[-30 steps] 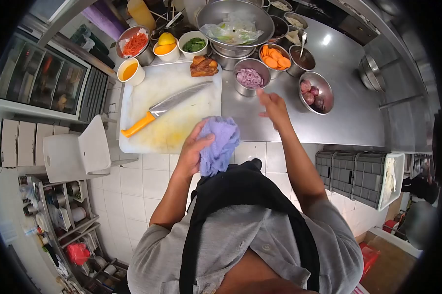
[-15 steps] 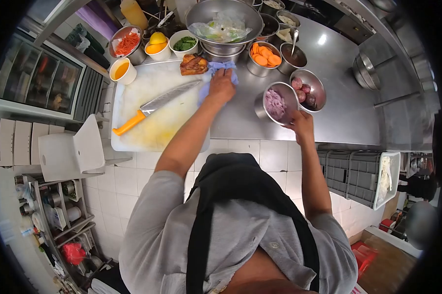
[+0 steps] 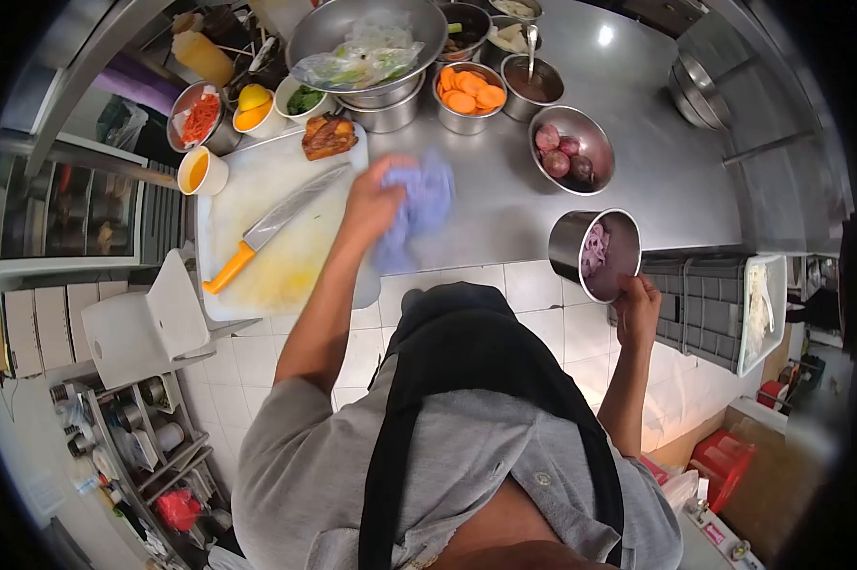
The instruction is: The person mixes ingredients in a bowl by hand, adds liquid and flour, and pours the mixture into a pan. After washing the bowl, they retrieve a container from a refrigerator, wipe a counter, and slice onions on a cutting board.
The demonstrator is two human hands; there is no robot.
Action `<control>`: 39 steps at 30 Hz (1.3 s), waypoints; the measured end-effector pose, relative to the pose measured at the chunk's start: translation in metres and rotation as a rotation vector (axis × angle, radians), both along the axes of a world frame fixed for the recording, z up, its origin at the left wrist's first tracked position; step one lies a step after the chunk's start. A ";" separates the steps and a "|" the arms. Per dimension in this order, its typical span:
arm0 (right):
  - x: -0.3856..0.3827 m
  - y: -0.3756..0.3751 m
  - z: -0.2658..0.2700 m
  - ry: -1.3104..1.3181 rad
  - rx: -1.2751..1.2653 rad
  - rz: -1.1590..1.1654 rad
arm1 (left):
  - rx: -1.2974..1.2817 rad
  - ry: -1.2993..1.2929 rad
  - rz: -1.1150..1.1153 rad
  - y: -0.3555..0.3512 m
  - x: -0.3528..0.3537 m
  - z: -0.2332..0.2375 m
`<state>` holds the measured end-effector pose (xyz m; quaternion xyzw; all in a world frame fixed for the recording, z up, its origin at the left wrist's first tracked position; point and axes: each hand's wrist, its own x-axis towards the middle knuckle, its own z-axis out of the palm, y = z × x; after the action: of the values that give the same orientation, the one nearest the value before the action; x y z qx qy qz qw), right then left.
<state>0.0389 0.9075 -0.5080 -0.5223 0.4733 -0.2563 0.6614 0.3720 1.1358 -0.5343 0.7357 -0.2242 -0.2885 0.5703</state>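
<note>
My left hand [image 3: 375,198] grips a blue-purple cloth [image 3: 421,195], which hangs bunched over the steel counter beside the cutting board. In my right hand [image 3: 637,302] is the rim of a metal pot [image 3: 571,249], tilted toward me, with sliced purple onion [image 3: 595,249] inside. The pot is held out past the counter's front edge. On the white cutting board [image 3: 305,275] lies a knife [image 3: 276,223] with a yellow handle. A browned piece of meat [image 3: 329,138] sits at the board's far right corner.
A steel bowl of whole purple onions [image 3: 555,163] stands on the counter [image 3: 504,204]. Behind are a pot of carrot slices [image 3: 468,92], a pot with a spoon [image 3: 533,90] and a large bowl [image 3: 305,43] holding a plastic bag. A grey crate [image 3: 699,299] stands at right.
My right hand has pulled the onion pot toward me and right, off the counter and away from the bowl of onions. My left hand has drawn the cloth nearer to the counter's front.
</note>
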 end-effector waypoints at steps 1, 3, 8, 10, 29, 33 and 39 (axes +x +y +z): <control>-0.001 0.002 0.004 -0.011 0.001 -0.021 | -0.008 -0.113 0.002 -0.018 0.018 -0.003; -0.004 0.010 0.007 -0.029 0.004 -0.075 | 0.124 -0.584 -0.041 -0.054 0.052 -0.082; -0.030 0.002 0.003 -0.058 -0.039 -0.070 | 0.053 -1.016 -0.139 -0.102 -0.012 -0.117; -0.021 0.012 0.016 -0.058 -0.005 -0.076 | -0.169 -0.968 -0.316 -0.128 -0.034 -0.119; 0.209 0.034 -0.049 0.185 -0.137 0.691 | 0.288 -0.887 -0.312 0.032 -0.102 -0.090; 0.128 -0.021 -0.030 -0.029 -0.012 0.934 | 0.088 -0.830 -0.412 -0.050 -0.159 -0.107; -0.044 -0.165 -0.017 -0.075 0.101 0.686 | 0.124 -0.916 -0.497 -0.243 -0.242 -0.097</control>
<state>-0.0053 0.7425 -0.5254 -0.6076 0.2576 -0.0144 0.7511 0.1303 0.8925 -0.6317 0.7433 -0.6011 -0.0765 0.2834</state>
